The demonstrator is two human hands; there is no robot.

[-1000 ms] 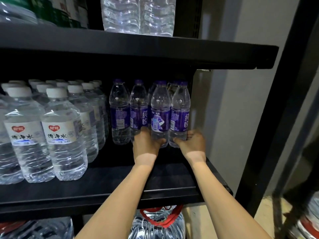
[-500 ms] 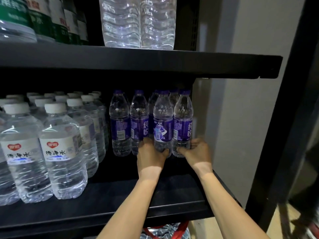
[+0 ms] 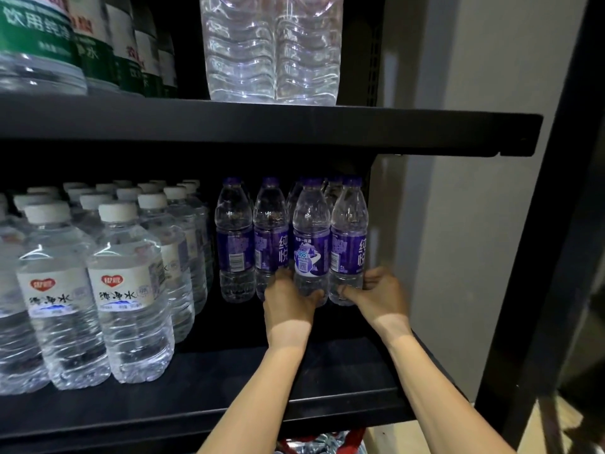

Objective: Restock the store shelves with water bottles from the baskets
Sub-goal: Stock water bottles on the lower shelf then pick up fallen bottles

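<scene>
Several purple-labelled water bottles stand in a tight group at the right end of the middle shelf [image 3: 203, 398]. My left hand [image 3: 288, 306] grips the base of the front bottle with the picture label [image 3: 311, 247]. My right hand [image 3: 379, 299] grips the base of the rightmost purple-labelled bottle [image 3: 348, 244]. Both bottles stand upright on the shelf, touching their neighbours [image 3: 235, 244]. My fingertips are partly hidden behind the bottles.
Rows of larger white-capped bottles [image 3: 127, 296] fill the shelf's left side. The upper shelf [image 3: 262, 126] carries green-labelled bottles [image 3: 36, 37] and big clear jugs [image 3: 271, 47]. A black upright post [image 3: 540, 257] stands at the right. A red-handled basket [image 3: 324, 442] shows below.
The view has tilted upward, so shelf and bottles sit lower in frame. Both hands stay at the bases of the same two purple-labelled bottles.
</scene>
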